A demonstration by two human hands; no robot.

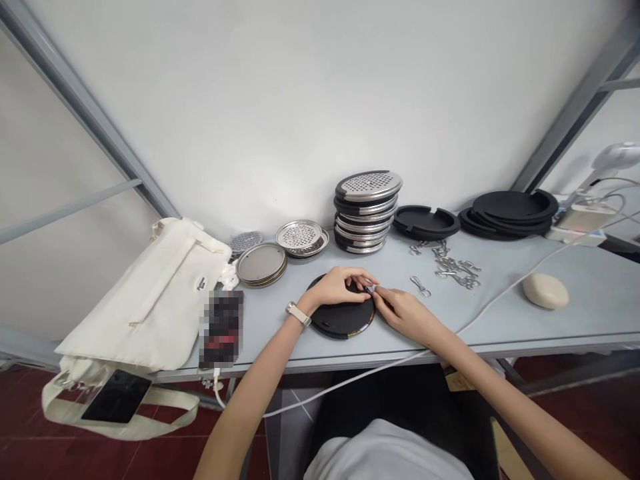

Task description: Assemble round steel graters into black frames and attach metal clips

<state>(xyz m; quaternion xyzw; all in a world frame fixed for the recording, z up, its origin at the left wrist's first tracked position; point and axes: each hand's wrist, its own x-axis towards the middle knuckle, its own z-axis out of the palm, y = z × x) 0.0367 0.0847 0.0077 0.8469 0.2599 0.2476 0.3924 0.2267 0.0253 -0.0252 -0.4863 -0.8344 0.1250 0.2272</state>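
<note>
A round black disc (345, 325) lies flat on the table in front of me, with a small slot in its surface and a thin shiny strip along its near right edge. My left hand (339, 287), a watch on its wrist, bends over the disc, thumb and fingers closed at its right rim. There my right hand (404, 313) pinches from the other side. Between the fingertips shows a bit of a small metal clip (369, 289); the fingers hide most of it. Loose metal snap hooks (420, 287) lie to the right of my hands.
Behind stand a tall stack of perforated metal and black discs (367, 213), flat metal plates (261, 262) and black round trays (515, 207). A white bag (145, 300) and a blurred-out phone (221, 330) are at left. A white cable (480, 317) crosses near a beige oval case (546, 291).
</note>
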